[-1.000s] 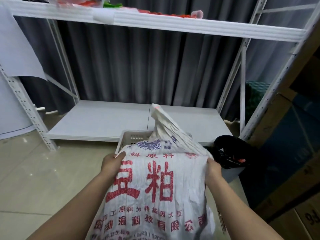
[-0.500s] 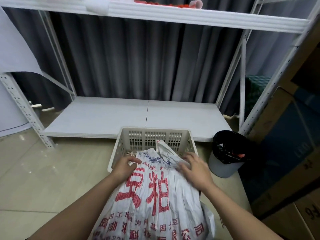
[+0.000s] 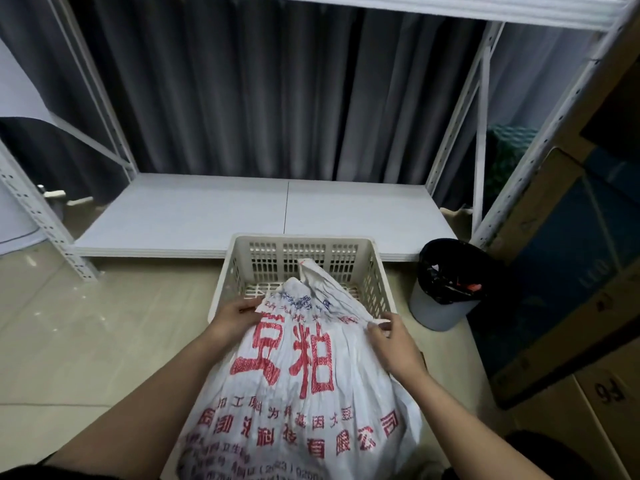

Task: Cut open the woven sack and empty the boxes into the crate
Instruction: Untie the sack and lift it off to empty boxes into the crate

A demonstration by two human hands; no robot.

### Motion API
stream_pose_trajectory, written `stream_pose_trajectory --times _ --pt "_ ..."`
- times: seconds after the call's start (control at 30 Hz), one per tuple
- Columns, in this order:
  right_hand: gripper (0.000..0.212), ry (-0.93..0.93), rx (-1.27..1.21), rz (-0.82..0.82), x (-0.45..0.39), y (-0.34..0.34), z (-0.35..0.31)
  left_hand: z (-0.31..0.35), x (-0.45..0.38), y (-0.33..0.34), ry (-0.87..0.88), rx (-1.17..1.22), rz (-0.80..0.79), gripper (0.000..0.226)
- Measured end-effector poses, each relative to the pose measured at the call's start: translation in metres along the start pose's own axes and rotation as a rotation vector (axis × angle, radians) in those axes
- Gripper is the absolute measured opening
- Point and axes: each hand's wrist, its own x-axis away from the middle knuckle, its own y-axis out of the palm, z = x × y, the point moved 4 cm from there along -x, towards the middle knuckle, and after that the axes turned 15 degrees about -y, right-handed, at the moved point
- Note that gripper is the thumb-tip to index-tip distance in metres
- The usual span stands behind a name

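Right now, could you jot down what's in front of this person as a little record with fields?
place: tiled floor in front of a white metal shelf rack
sack: white woven sack with red print, top leaning over the crate's near edge
crate: cream slotted crate, no boxes visible inside
left hand: gripping the sack's upper left side
right hand: pinching its upper right side
nearby: bin with black liner, right of crate

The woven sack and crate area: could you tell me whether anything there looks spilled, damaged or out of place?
Nothing stands out. The woven sack leans over the near rim of the crate, its gathered top inside, left hand and right hand gripping its sides. No boxes or spills show; the bin stands upright.
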Motion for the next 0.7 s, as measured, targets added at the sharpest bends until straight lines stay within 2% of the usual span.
stream_pose_trajectory --times 0.07,0.13,0.2,0.23,0.27,0.3,0.33,0.37,0.4,0.47,0.53,0.63,0.7 --pt "0.07 0.051 -0.256 0.023 0.016 -0.007 0.008 -0.003 0.0 -0.003 0.029 -0.105 0.066 0.045" --pt "0.1 0.08 -0.274 -0.168 0.039 -0.008 0.023 -0.007 0.001 -0.009 0.099 -0.18 0.203 0.05" --pt "0.117 0.059 -0.049 -0.493 0.064 -0.003 0.038 -0.012 0.006 -0.013 0.143 -0.232 0.314 0.054" --pt "0.121 -0.002 0.122 -0.608 0.075 0.0 0.042 -0.016 0.01 -0.013 0.142 -0.279 0.352 0.056" --pt "0.117 -0.079 0.258 -0.642 0.081 0.005 0.047 -0.021 0.015 -0.012 0.136 -0.337 0.383 0.057" --pt "0.099 -0.154 0.32 -0.585 0.082 0.008 0.048 -0.028 0.017 -0.011 0.135 -0.393 0.4 0.059" --pt "0.068 -0.209 0.309 -0.462 0.081 0.009 0.045 -0.036 0.02 -0.01 0.122 -0.442 0.404 0.062" --pt "0.038 -0.204 0.213 -0.346 0.08 0.008 0.039 -0.047 0.024 -0.011 0.099 -0.472 0.393 0.065" --pt "0.023 -0.167 0.056 -0.246 0.077 0.008 0.035 -0.058 0.026 -0.012 0.075 -0.487 0.381 0.07" --pt "0.02 -0.106 -0.269 -0.085 0.071 0.006 0.017 -0.085 0.035 -0.019 0.031 -0.497 0.363 0.079" --pt "0.017 -0.059 -0.491 0.029 0.065 0.002 -0.008 -0.112 0.042 -0.026 -0.027 -0.478 0.356 0.088" --pt "0.021 0.076 -0.728 0.108 0.046 0.012 -0.035 -0.145 0.043 -0.036 -0.086 -0.397 0.336 0.105" --pt "0.024 0.163 -0.823 0.159 0.03 0.017 -0.045 -0.167 0.032 -0.047 -0.13 -0.298 0.355 0.103"
